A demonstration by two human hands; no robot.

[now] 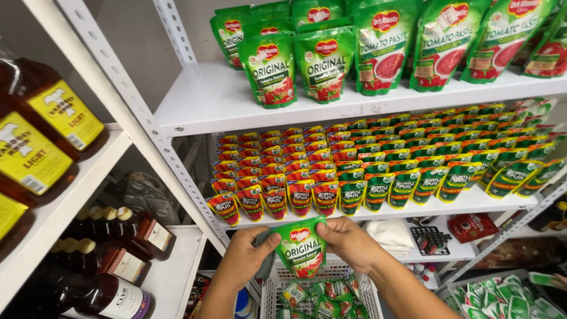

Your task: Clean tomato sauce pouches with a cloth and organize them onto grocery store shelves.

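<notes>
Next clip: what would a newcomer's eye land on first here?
Both hands, left hand and right hand, hold up a green sauce pouch at bottom centre. Behind it, a white shelf carries dense rows of red sachets and green sachets. Amber bottles with yellow labels fill the left.

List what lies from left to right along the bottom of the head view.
Dark liquor bottles → left hand → green sauce pouch held by both hands → right hand → white folded cloth → red box → bin of green sachets.
</notes>
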